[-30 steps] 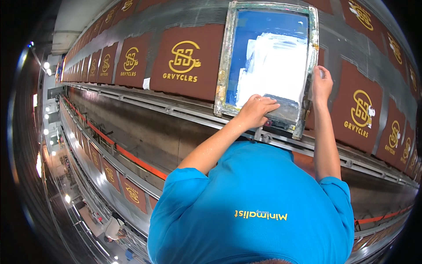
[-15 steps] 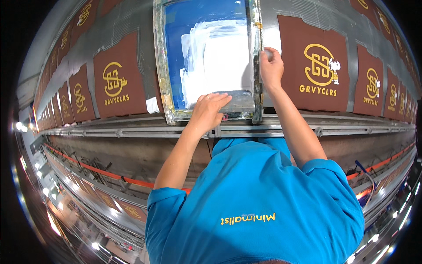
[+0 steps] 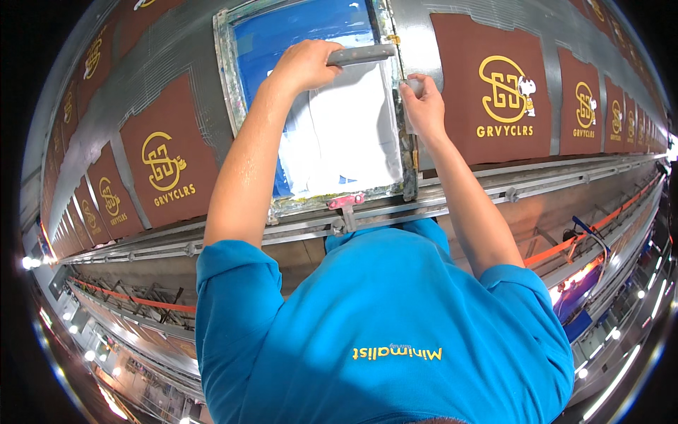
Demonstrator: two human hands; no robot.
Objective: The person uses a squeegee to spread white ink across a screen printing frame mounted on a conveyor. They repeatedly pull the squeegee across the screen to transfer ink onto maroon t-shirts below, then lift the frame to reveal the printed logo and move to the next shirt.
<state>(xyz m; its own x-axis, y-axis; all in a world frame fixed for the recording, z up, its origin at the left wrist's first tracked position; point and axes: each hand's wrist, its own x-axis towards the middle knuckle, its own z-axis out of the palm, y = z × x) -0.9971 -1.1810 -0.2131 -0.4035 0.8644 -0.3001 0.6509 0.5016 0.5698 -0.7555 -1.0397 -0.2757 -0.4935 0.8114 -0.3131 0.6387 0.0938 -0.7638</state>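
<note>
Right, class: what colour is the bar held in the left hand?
The bar in the left hand is grey; the head view shows it best.

A squeegee (image 3: 364,54), its left end in a person's left hand (image 3: 305,66), spans the ink (image 3: 353,127) inside a screen frame (image 3: 231,78) on a long table (image 3: 417,42), the right hand (image 3: 425,107) at the frame's right side, cloth panels (image 3: 505,95) lying left and right, a rail (image 3: 565,178) along the near edge.

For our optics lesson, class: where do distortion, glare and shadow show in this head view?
Head view: the metal rail bows, and the corners fall black; head view: the lower-right lamp glares, the white ink patch looks nearly washed out; head view: shadow darkens part of the blue shirt.
</note>
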